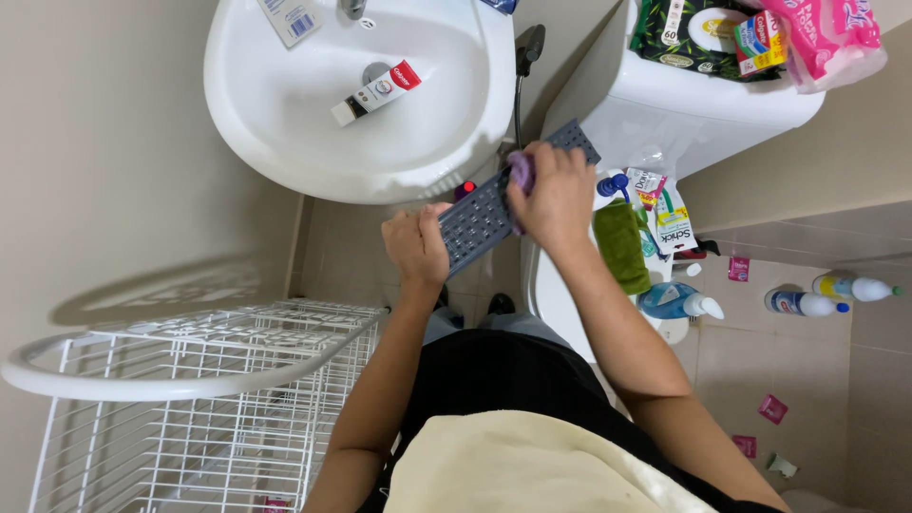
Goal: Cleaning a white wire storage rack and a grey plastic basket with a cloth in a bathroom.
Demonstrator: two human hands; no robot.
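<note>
A long grey perforated mat-like strip (475, 220) is held slantwise in front of me, below the white sink (285, 142). My left hand (416, 245) grips its lower left end. Fingers closed, my right hand (553, 195) presses a small purple cloth (521, 171) against the upper part of the strip. A toothpaste tube (376, 92) lies inside the sink basin near the drain.
A white wire rack (190, 399) stands at lower left. A white toilet tank (703, 104) at upper right carries wipes and packets. A green cloth (622, 242), blue bottles (676, 302) and small pink sachets (771, 408) lie on the tiled floor at right.
</note>
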